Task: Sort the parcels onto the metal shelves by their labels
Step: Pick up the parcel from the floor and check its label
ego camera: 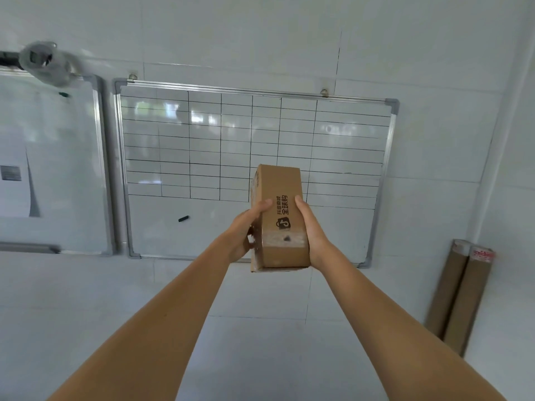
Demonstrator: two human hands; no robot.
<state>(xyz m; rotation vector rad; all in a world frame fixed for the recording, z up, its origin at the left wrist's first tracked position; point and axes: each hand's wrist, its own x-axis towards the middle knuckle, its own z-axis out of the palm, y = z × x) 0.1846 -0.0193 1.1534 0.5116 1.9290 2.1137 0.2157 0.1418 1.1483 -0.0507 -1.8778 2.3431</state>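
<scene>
A small brown cardboard parcel [280, 198] with black printed characters and a logo is held up in front of a wall, arms stretched out. My left hand [244, 231] grips its left side, thumb curled over the top face. My right hand [311, 233] grips the right side, thumb lying along the top edge. Clear tape crosses the near end of the parcel. No metal shelf is in view.
A whiteboard [341, 227] with a drawn black grid hangs on the white tiled wall behind the parcel, a black marker cap stuck on it. A second whiteboard [63, 169] hangs at left. Two brown cardboard tubes [460, 296] lean in the right corner.
</scene>
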